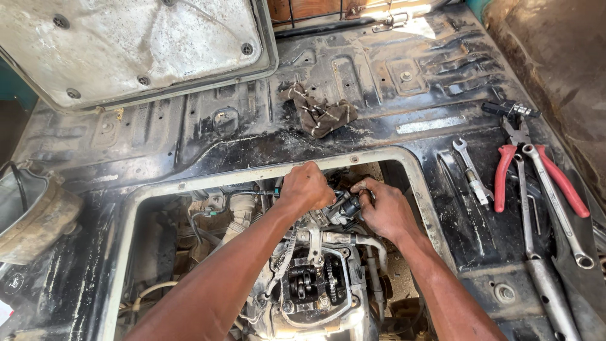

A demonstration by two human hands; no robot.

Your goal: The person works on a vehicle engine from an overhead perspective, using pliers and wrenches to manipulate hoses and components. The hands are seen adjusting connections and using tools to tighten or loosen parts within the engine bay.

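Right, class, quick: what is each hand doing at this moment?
Left hand: closed in a fist on a part at the engine top.
Right hand: fingers curled on the small dark part.

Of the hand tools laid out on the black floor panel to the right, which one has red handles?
The pliers: two red-sleeved handles spreading toward the camera. The small spanner to their left and the long wrenches lying across and beside them are bare grey metal.

Counts in view — two hands: left hand (307, 185) and right hand (386, 210), both down in one floor opening (265, 172) over one engine (315, 287). One crumpled rag (320, 112). One raised cover panel (136, 44). One pair of red-handled pliers (529, 165). One small open-ended spanner (472, 172). Long wrenches (555, 202) — at least two, overlapping; exact number unclear.
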